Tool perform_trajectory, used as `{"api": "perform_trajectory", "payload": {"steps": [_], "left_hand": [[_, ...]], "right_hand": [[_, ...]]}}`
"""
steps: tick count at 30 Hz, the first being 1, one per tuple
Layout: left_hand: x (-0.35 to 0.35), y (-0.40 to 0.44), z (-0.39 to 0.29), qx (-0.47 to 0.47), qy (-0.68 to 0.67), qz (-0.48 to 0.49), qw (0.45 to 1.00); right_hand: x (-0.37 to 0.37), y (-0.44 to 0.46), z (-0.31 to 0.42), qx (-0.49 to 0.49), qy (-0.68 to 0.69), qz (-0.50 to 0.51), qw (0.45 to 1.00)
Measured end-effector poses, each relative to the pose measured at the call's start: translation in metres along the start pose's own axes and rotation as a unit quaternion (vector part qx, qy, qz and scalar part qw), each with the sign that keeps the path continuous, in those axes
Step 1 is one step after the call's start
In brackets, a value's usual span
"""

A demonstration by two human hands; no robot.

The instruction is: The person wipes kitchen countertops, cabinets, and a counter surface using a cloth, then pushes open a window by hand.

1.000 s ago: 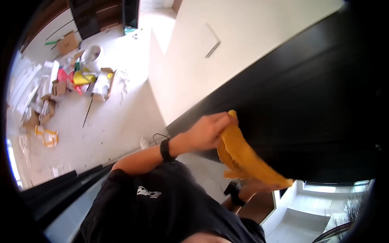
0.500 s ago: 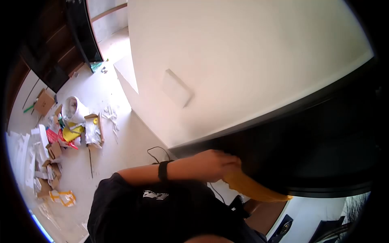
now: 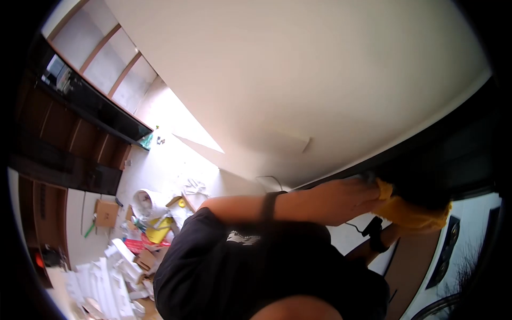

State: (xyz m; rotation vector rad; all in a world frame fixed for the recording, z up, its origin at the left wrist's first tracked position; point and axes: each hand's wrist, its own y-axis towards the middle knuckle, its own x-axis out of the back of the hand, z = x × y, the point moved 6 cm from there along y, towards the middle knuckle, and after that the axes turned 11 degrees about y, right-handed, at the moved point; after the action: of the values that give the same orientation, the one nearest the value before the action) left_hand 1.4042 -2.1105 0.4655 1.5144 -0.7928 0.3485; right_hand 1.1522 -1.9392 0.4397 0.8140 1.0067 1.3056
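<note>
My left hand (image 3: 360, 200), a dark band on its wrist, reaches across to the right and is closed on a yellow cloth (image 3: 418, 214). Motion blurs its fingers. The cloth is bunched up against the lower edge of a large dark panel (image 3: 453, 160) at the right. Below, my right hand (image 3: 393, 233) comes up to the underside of the cloth from a forearm with a black wristband (image 3: 378, 241). Its fingers are hidden behind the cloth.
A big pale wall or panel (image 3: 298, 69) fills the upper middle. On the floor to the left lie a white bucket (image 3: 148, 204), a cardboard box (image 3: 106, 213), a yellow bag (image 3: 159, 230) and white foam strips (image 3: 104, 282). Dark shelving (image 3: 64, 128) stands behind.
My view has swung, showing more shelving at left. My left hand and the yellow cloth have moved right and slightly up in view; the cloth is more bunched. My right forearm now shows.
</note>
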Motion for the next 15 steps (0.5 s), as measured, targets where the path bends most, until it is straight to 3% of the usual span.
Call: {"api": "perform_trajectory", "payload": {"steps": [2, 4, 6, 8, 10, 11, 15], "left_hand": [[0.008, -0.014, 0.007, 0.015, -0.012, 0.009, 1.000], [0.015, -0.026, 0.012, 0.024, -0.021, 0.003, 0.999], [0.020, -0.037, 0.016, 0.014, 0.000, -0.023, 1.000], [0.017, -0.049, 0.026, 0.005, -0.010, 0.009, 1.000], [0.013, -0.059, 0.029, -0.011, 0.015, 0.027, 0.999], [0.008, -0.068, 0.030, -0.006, 0.017, 0.034, 0.999], [-0.005, -0.099, 0.034, 0.020, -0.003, 0.073, 0.997]], "right_hand": [[-0.003, -0.027, 0.001, -0.030, 0.011, -0.036, 0.999], [-0.027, -0.053, 0.028, -0.086, 0.121, -0.060, 0.987], [-0.038, -0.083, 0.034, -0.100, 0.097, -0.057, 0.989], [-0.048, -0.097, 0.054, -0.169, -0.104, -0.041, 0.979], [-0.064, -0.107, 0.072, -0.213, -0.059, -0.033, 0.975], [-0.065, -0.110, 0.076, -0.280, -0.069, -0.040, 0.957], [-0.068, -0.126, 0.090, -0.273, -0.023, -0.006, 0.962]]}}
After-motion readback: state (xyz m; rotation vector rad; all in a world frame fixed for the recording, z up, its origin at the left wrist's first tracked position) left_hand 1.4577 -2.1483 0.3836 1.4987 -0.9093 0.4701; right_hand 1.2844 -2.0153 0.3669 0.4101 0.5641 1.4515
